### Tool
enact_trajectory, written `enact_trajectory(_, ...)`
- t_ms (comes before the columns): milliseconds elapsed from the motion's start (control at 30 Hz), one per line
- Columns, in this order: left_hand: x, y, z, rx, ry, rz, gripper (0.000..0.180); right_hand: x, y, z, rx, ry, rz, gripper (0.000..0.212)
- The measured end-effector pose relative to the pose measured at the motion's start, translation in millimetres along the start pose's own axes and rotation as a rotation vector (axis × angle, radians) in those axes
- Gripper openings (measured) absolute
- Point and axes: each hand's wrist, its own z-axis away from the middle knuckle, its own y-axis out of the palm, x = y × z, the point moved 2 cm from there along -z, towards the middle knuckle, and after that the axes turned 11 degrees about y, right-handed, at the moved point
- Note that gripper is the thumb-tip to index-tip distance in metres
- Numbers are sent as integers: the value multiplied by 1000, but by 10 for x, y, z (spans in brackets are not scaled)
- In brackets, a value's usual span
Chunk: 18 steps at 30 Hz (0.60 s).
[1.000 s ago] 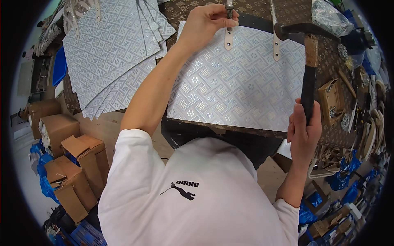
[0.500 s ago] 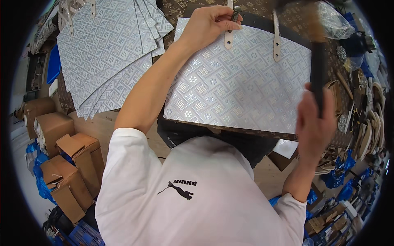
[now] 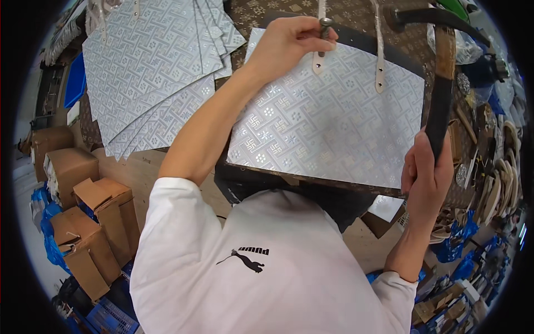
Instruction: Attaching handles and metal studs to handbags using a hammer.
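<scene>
My left hand (image 3: 289,42) pinches a short metal setting punch (image 3: 324,34) upright over a pale strap (image 3: 318,64). That strap is fixed to a silvery patterned panel (image 3: 328,117), with one dark stud showing below the punch. A second pale strap (image 3: 380,75), with two dark studs, lies farther right on the panel. In my right hand (image 3: 429,170) is a hammer (image 3: 440,100), gripped by its dark handle. Its metal head is raised beyond the panel's upper right corner, apart from the punch.
A fanned stack of similar patterned panels (image 3: 150,72) lies at the left on the brown patterned table cover (image 3: 261,12). Cardboard boxes (image 3: 92,239) stand on the floor at left. Bundled pale straps (image 3: 492,183), a dark bottle-like object (image 3: 486,71) and clear plastic wrapping (image 3: 467,47) crowd the right side.
The hammer, blurred by motion before, now appears sharp, with its head and more of its shaft in view. My left hand still holds the punch at the same strap.
</scene>
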Motion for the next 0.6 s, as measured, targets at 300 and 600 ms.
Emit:
enact_trajectory(300, -75, 56, 132, 53, -2, -73, 21, -240, -25, 35, -18, -10, 28, 17)
enact_trajectory(600, -126, 110, 178, 88, -42, -127, 22, -71, 159, -37, 158, -364, -112, 14)
